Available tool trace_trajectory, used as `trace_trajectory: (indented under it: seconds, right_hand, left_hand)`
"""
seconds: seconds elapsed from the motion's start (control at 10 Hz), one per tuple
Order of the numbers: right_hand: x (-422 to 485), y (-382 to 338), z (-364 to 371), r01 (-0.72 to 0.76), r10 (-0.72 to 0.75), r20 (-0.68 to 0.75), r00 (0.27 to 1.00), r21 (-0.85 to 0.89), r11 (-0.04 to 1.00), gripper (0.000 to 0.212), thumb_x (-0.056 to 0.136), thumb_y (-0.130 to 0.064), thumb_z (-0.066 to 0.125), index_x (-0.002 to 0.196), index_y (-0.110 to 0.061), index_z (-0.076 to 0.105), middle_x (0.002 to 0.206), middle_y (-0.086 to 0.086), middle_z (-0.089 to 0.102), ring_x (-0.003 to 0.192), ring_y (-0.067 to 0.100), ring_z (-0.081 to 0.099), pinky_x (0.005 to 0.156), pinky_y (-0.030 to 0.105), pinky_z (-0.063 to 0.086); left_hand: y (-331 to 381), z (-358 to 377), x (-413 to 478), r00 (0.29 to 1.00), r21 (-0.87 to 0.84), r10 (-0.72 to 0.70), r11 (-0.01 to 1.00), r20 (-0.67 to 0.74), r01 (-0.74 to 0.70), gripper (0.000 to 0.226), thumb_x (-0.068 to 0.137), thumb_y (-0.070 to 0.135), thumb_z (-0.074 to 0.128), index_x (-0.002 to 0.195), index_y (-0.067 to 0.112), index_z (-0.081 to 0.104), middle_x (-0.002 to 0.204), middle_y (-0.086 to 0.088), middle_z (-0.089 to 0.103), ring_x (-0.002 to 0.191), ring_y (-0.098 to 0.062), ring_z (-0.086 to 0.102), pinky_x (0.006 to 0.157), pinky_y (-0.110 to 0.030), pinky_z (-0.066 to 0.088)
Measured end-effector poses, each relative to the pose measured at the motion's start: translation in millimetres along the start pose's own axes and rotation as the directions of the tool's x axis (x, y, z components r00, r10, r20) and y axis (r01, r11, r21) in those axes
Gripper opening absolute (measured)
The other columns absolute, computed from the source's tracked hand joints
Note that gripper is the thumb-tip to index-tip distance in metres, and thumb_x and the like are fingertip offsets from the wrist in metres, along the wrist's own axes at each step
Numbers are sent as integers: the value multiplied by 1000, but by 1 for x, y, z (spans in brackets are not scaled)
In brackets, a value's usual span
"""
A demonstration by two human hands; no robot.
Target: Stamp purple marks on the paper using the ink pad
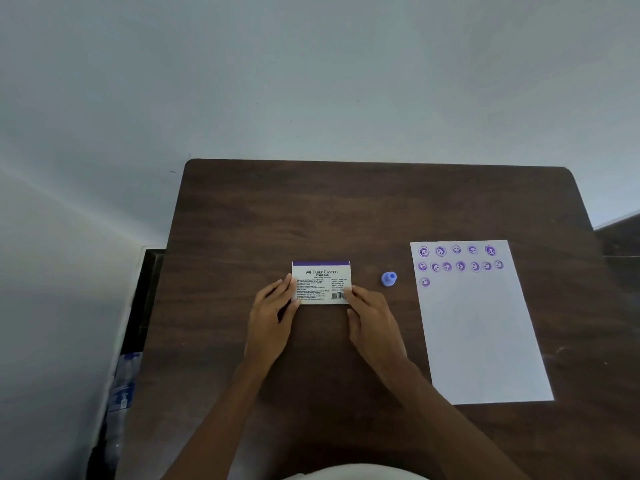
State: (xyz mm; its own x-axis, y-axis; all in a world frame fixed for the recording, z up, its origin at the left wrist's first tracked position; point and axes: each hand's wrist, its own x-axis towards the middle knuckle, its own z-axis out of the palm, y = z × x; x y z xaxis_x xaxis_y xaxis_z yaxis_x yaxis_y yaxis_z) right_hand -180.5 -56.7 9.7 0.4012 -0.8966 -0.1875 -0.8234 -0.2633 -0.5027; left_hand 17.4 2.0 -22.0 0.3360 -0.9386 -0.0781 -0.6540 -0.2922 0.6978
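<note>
The ink pad (321, 279) lies closed in the middle of the dark wooden table (346, 209), its white printed lid with a purple strip facing up. My left hand (273, 313) grips its left edge and my right hand (370, 317) grips its lower right corner. A small blue stamp (388, 278) lies on the table to the right of the pad, apart from both hands. The white paper (481, 341) lies further right, with several purple smiley marks (460, 266) in rows along its top.
A pale wall (311, 81) stands behind the table's far edge. A plastic bottle (121, 393) with a blue label sits low beside the table's left side. A darker surface (620, 237) adjoins the table at the far right.
</note>
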Motion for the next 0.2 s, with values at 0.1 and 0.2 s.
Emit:
trace_trajectory:
  seconds: [0.1,0.2]
  right_hand:
    - [-1,-1,-4,36,-38,-90,995,-22,999,38,94,-21,54,132,-14,53,138,4,53,129,16,45,101,32,49]
    - [2,-8,-13,160,-185,-178,967,-144,977,43,93,-25,54,133,-13,46,143,8,48,137,20,37,103,37,48]
  left_hand:
    - [3,-1,-5,999,18,25,1000,-29,-25,51,97,27,60,146,18,46,151,6,44,138,-10,38,112,-35,38]
    - [21,-3,-5,981,101,164,983,-102,-153,56,101,34,48,152,15,34,159,1,31,146,-12,27,115,-27,28]
